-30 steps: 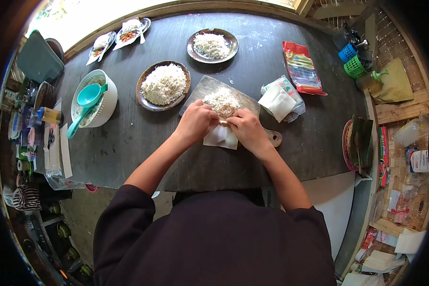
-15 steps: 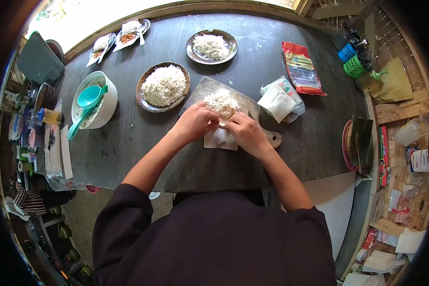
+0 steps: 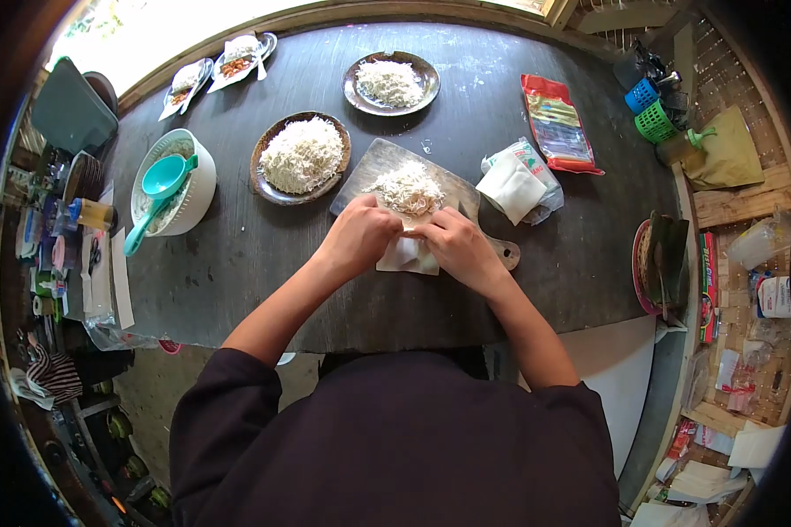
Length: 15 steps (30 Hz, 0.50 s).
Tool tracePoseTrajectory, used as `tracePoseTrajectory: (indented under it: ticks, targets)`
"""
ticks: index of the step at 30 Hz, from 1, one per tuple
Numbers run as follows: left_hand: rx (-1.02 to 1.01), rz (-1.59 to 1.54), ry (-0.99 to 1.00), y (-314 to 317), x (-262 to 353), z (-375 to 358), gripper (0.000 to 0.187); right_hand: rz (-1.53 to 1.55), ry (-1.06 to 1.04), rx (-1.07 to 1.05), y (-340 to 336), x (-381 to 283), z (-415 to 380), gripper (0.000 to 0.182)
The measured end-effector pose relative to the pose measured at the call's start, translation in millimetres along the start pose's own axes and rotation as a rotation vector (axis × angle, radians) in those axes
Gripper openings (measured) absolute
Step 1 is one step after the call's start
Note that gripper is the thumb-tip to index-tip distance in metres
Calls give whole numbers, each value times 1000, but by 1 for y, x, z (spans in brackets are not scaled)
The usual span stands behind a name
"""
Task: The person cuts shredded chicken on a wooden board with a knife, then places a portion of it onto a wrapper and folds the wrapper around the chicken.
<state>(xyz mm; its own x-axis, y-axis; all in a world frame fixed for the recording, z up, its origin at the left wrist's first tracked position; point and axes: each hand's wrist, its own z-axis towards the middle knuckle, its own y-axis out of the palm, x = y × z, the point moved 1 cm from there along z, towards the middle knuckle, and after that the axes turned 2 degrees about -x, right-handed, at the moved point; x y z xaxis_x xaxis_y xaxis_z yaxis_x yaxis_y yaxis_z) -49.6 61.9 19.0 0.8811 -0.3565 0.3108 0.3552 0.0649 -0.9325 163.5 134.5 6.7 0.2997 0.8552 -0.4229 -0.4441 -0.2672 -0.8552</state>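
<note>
Both hands [image 3: 410, 239] nudged up, folding wrapper [image 3: 404, 255] toward shreds [image 3: 406, 187].

No legible text on any packet [image 3: 556, 123]

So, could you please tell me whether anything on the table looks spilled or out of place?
Little stands out. A few white flecks lie on the dark table just beyond the cutting board, near the upper plate. Both hands, left hand and right hand, work a white wrapper beside the shredded pile.

Dark maroon top; sleeves pushed above elbows; forearms bare
</note>
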Motion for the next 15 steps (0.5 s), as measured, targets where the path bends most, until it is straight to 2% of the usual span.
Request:
tracePoseTrajectory:
  ticks: [2,7,10,12,15]
  targets:
    - [-1,-171,-136,-3,-2,2,6,38,17,24,1,0,2,15]
    - [-79,-105,-118,-10,-4,8,8,75,24,68,6,0,6,8]
    - [-116,-99,-98,-7,-12,16,9,6,-25,62,10,3,8,5]
    - [-156,-97,-85,-8,-15,20,10,-142,-96,59,11,3,10,4]
    - [-146,-58,-143,-10,-14,22,11,-213,-133,68,8,2,9,2]
